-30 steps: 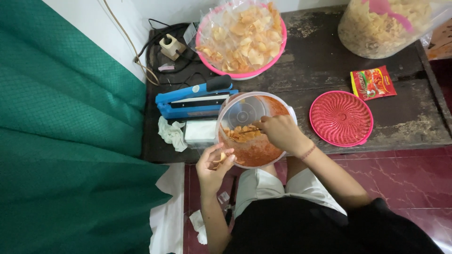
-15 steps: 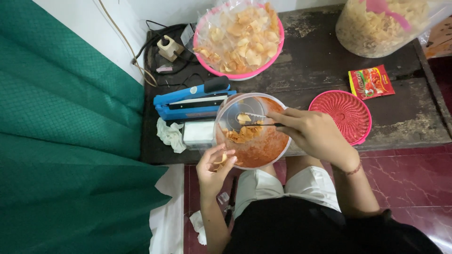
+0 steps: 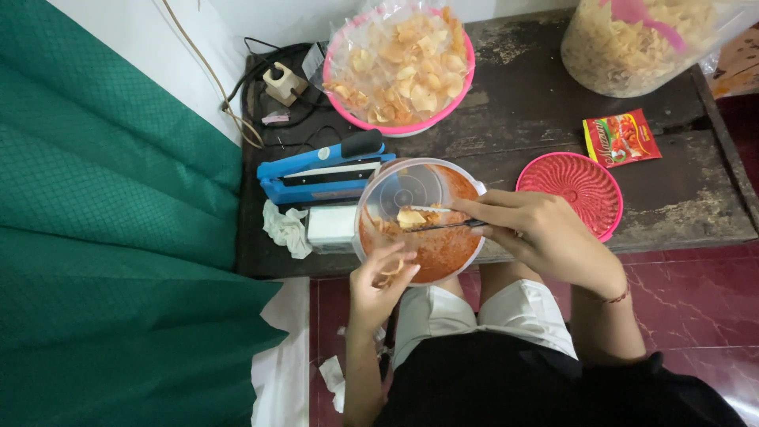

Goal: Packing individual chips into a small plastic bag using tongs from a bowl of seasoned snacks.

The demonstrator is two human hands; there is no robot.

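Two hands, one tub: you work both over the round clear plastic tub smeared inside with red-orange seasoning [image 3: 419, 221], which sits at the near edge of the dark worn wooden table [image 3: 672, 213], just above your lap, so you reach it without stretching.

Head view, right hand: your right hand [image 3: 538, 233] is closed around the handle of a thin metal spoon [image 3: 443, 225], holding it flat over the tub so its tip carries a pale chip [image 3: 409, 217] above the coated heap.

Head view, left hand: your left hand [image 3: 383, 281] curls at the tub's near rim, fingers pinched on what looks like a chip or two; it also seems placed to steady the tub, though I cannot tell how firmly it grips.

Head view, lid: the round pink ribbed plastic lid [image 3: 571, 192] lies just beside your right hand, off the tub so the mouth stays open.

Head view, supplies: a pink bowl lined with a clear bag of pale chips [image 3: 399, 67] and a large clear bag of plain chips [image 3: 632, 43] stand at the far side, within reach. A small red seasoning sachet [image 3: 621, 137] lies near the lid.

Head view, sealing tools: a blue heat sealer [image 3: 320, 170] lies just left of the tub, touching or nearly so, its cord running toward a beige plug adaptor [image 3: 283, 81].

Head view, surroundings: a crumpled white tissue [image 3: 285, 229] sits by the sealer; green cloth [image 3: 111, 221] fills the left.
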